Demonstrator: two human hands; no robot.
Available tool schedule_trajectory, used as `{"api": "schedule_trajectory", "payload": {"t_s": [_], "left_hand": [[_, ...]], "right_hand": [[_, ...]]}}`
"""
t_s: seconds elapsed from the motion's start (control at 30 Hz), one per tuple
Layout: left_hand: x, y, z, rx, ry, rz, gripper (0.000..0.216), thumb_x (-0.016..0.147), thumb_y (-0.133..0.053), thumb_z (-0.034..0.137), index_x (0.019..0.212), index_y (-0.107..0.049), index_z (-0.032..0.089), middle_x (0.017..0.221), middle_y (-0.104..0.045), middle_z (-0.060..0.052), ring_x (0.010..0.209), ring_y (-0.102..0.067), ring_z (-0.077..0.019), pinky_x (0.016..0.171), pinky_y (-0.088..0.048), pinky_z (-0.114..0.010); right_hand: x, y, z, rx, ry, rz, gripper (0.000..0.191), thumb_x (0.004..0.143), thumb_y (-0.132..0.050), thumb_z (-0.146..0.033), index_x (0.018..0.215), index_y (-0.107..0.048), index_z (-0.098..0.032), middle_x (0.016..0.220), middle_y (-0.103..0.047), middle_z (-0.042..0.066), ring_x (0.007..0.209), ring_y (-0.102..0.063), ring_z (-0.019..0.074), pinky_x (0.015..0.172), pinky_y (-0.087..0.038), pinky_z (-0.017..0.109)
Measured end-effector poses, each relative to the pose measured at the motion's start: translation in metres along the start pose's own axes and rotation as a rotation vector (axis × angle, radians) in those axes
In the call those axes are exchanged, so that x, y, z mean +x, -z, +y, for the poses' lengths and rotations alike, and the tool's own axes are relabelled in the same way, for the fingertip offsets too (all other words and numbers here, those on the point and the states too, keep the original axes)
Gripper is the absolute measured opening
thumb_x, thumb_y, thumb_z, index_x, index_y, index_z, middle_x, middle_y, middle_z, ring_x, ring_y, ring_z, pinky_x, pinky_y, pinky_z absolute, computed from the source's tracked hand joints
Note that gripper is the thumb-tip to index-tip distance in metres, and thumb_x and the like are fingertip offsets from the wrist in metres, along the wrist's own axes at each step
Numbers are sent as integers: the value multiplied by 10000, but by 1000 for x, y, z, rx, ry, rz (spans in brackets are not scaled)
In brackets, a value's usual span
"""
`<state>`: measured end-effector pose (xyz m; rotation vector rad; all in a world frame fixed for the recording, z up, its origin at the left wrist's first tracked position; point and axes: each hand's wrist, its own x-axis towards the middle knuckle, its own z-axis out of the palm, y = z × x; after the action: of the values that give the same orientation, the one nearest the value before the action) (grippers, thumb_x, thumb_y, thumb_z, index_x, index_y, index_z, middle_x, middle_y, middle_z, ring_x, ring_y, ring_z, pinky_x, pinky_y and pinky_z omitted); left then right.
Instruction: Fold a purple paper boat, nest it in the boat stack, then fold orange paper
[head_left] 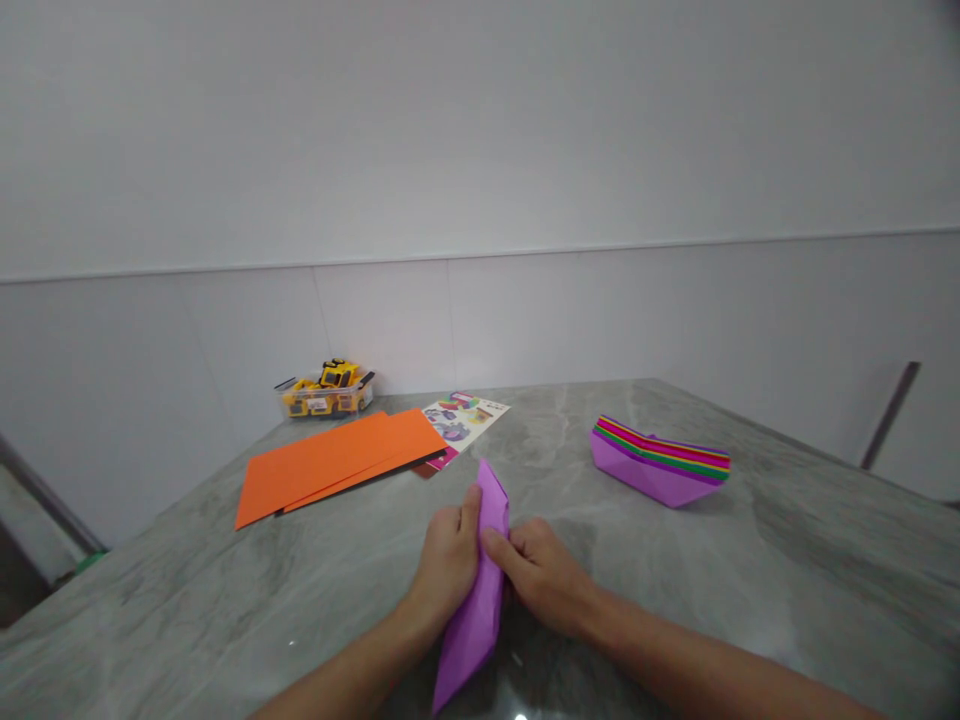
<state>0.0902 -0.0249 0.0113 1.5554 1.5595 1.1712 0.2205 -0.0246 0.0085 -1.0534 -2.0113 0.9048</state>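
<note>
Person's left hand (446, 565) and right hand (544, 580) clamped on folded purple paper (478, 618), striped boat (656, 476) to the paper's right, orange sheets (322, 462) and toy box (319, 404) beyond its left

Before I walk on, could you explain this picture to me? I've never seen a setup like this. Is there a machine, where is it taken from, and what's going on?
No machine is at work here: these are a person's bare left hand and right hand. The one picture comes from a camera worn on the head, looking forward and down.

Both hands hold a folded purple piece, apparently paper. On the grey table, orange sheets lie to the left, partly over a printed sheet. Behind them stands a clear box of yellow toys. To the right sits another purple piece with striped layers along its top.
</note>
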Motion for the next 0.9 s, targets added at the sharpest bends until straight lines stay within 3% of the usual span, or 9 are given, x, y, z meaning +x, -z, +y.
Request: {"api": "schedule_trajectory", "payload": {"t_s": [0.13,0.33,0.5,0.6,0.77,0.9], "left_hand": [[1,5,4,85,-76,-47,582,861,-292,590,480,-473,188,493,-421,-1,501,-389,-148,502,-255,-275],[-2,4,5,-8,-103,-174,603,875,-305,576,482,-505,166,450,-406,16,465,-371,-129,476,-265,-260],[0,7,2,80,-202,-70,584,904,-322,523,515,-551,152,492,-512,-12,494,-446,-143,503,-283,-259],[0,10,3,179,-261,-51,574,920,-337,490,530,-587,151,526,-581,-33,515,-504,-157,533,-299,-264],[-2,11,4,187,-256,-94,606,939,-296,481,536,-612,157,534,-614,-47,517,-535,-165,537,-302,-268],[-1,12,2,203,-298,15,543,923,-364,460,531,-591,161,510,-580,-20,482,-478,-143,517,-261,-265]], "right_hand": [[3,4,3,183,-29,108,555,858,-412,-590,475,-397,-189,438,-309,-47,417,-294,74,404,-202,223],[2,6,4,446,-38,-37,629,790,-414,-695,398,-387,-203,300,-297,-52,294,-260,62,334,-183,222],[2,6,3,272,-33,65,598,832,-412,-634,428,-423,-193,323,-342,-41,320,-310,69,355,-204,217],[2,8,2,175,-38,17,595,857,-372,-604,452,-484,-183,328,-380,-26,333,-352,85,376,-254,219],[-1,10,0,176,22,-14,622,866,-320,-620,435,-461,-194,325,-385,-20,327,-371,91,384,-285,221],[-1,9,2,119,31,32,606,885,-327,-605,476,-479,-185,352,-411,-26,342,-389,85,399,-302,210]]}}
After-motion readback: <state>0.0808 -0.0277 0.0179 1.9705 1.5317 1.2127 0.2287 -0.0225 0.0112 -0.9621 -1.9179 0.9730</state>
